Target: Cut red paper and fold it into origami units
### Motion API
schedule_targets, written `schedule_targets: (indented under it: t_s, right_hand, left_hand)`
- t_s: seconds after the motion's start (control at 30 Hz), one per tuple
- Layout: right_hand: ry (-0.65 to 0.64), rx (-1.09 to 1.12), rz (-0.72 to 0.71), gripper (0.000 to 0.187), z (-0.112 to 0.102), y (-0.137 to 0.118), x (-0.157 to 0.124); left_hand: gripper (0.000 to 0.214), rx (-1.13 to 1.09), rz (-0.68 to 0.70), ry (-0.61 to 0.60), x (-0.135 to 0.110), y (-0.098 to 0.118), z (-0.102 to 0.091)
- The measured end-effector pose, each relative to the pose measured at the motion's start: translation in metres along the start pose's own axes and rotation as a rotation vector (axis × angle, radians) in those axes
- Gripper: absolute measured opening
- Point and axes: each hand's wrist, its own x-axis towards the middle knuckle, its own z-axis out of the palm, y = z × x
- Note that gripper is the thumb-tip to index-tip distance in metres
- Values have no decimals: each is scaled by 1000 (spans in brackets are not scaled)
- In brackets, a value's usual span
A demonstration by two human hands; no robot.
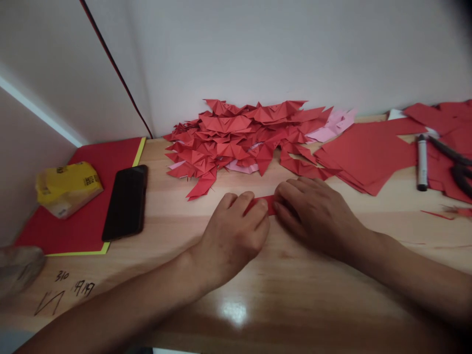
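Note:
A folded strip of red paper lies on the wooden table between my two hands, its ends covered by my fingers. My left hand is closed, fingers curled down on the strip's left part. On the right part my right hand presses with bent fingers held together. Just beyond them is a heap of folded red paper pieces, with a few pink ones among them. To the heap's right lie flat red paper sheets, loosely stacked.
At left, a black phone and a yellow packet rest on red sheets with yellow edges. A marker and black-handled scissors lie at right, near red scraps. A pale wall stands behind the table.

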Motion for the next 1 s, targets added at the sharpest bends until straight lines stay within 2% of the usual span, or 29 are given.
schedule_targets:
  t_s: [0.13,0.3,0.47,0.53,0.63,1.0]
  right_hand:
    - [-2,25,-1,11,-1,1,0]
    - [-3,47,-31,18,-7,6,-6]
    - [131,25,-140,22,-22,-7,-17]
    - [96,57,-214,22,-24,-16,-21]
    - [51,7,-250,27,-22,-27,-27]
    - [49,-144,-228,31,-24,-35,-33]
  left_hand:
    - [22,56,20,-39,-5,6,-4]
    - [28,87,33,-65,-7,9,-3]
    - [27,84,41,-78,-7,10,-3]
    - [27,84,33,-72,-6,10,-3]
    - [25,95,34,-52,-5,10,-3]
    - [25,139,11,-30,-9,17,-5]
